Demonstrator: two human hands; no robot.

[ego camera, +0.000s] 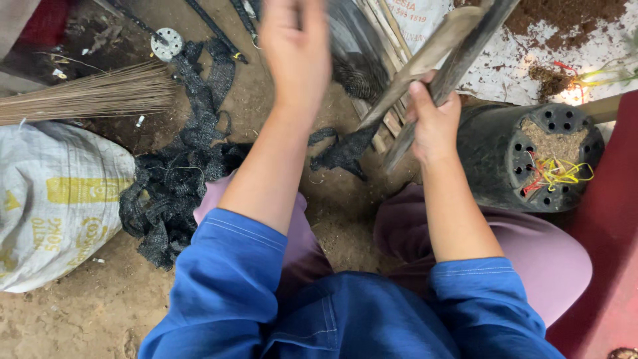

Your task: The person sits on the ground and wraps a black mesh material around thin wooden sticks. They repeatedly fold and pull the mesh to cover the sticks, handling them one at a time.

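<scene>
Our right hand [433, 126] has its fingers wrapped tight round two long, flat strips of split bamboo [435, 56], one pale tan and one dark grey-brown. Their long axis runs from the fist up and to the right, out past the top edge of the view, with a short dark end poking out below the fist towards our knees. Our left hand [297, 46] is raised just left of them, blurred; the fingers look loosely curled and hold nothing that we can see, though we cannot tell for certain. So the strips lie to the right of the left hand, near it but apart.

Beyond the hands more pale wooden slats [380, 30] lie on the bare earth floor [86, 312]. Just right of the right wrist a black plastic pot [512, 156] lies on its side, its holed base facing us with yellow and red ties.

At the floor's left edge sits a white woven sack [56, 206] with yellow print. Beside it lies crumpled black netting [176, 179], with a bundle of thin brown broom sticks [93, 93] above. Near the top right lies a white printed sheet [512, 66], red lettering at its upper edge, soil scattered over it.
</scene>
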